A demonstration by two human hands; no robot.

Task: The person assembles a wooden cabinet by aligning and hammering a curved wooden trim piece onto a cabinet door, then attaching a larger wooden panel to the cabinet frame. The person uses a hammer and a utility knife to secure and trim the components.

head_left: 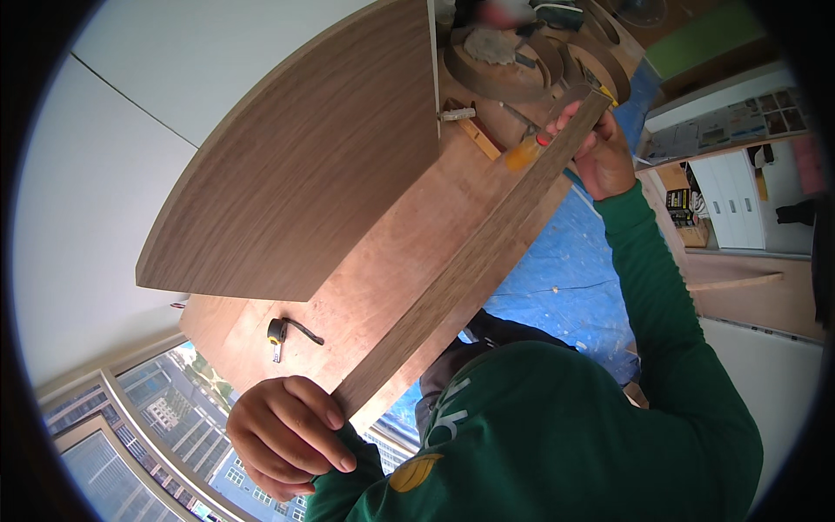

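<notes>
A long, narrow wood-grain strip (474, 244) slants across the view above a plywood work surface (383, 252). My right hand (602, 155) grips its far end at the upper right, thumb and fingers on either side. At the near end, my left hand (287, 431) has its fingers curled over the strip's tip, and the palm side is hidden. A large wood-grain panel (304, 165) stands to the left of the strip. Between that panel and my left hand lies a black and yellow tape measure (277, 332) with a dark strap.
Past the panel, coiled brown edge-banding strips (496, 87) lie among tools. A bottle of orange liquid (522, 155) and a yellowish wooden tool (477, 135) lie nearby. Blue sheeting (557, 287) covers the floor at right. A window (165, 409) is lower left; white drawers (735, 204) stand far right.
</notes>
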